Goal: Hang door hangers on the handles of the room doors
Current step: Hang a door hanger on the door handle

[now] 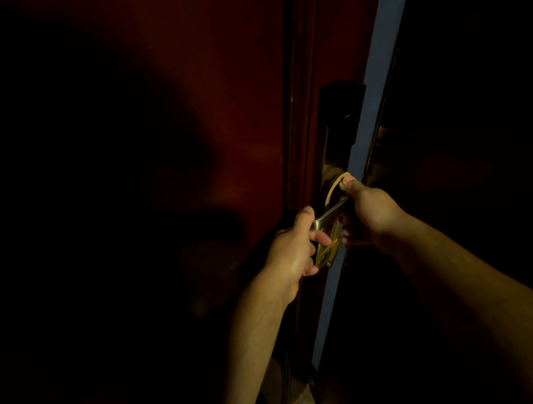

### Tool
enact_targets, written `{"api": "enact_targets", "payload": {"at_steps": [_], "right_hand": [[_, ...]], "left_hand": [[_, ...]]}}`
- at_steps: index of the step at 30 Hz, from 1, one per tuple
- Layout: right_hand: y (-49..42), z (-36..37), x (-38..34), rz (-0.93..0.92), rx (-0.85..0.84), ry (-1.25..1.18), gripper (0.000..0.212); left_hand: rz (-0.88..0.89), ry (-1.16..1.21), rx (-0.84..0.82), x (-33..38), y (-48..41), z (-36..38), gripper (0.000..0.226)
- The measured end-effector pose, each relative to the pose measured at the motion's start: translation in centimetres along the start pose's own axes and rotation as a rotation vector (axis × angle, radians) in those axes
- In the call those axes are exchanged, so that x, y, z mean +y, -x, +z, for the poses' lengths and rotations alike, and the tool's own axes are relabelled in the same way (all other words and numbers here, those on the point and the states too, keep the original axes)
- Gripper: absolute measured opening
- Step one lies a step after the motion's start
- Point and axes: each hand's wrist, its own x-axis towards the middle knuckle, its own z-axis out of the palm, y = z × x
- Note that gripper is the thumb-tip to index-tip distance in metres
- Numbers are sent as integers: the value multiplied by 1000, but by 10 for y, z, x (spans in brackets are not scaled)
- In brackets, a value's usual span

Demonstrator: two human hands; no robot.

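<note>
The scene is very dark. A metal lever handle (328,215) sticks out from the lock plate (339,126) on a dark red door (218,94). My left hand (291,247) grips the free end of the handle. A yellowish door hanger (328,248) hangs by the handle, its curved loop (334,187) rising toward the lock. My right hand (368,213) pinches the top of that loop, close to the door's edge.
The blue-grey edge of the door (373,75) runs diagonally from the top right down to the floor. To its right the opening is black. A patch of pale floor (297,403) shows at the bottom. The left side lies in deep shadow.
</note>
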Motion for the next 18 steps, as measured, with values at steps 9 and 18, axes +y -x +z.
{"api": "enact_targets", "payload": {"at_steps": [9,18], "right_hand": [[15,-10,1,-46,-52,-1,54],[19,-10,7,-58,-64,-27,58]], "left_hand": [[27,35,64,-5,5,12,58],[86,61,84,-9,10,15,57]]}}
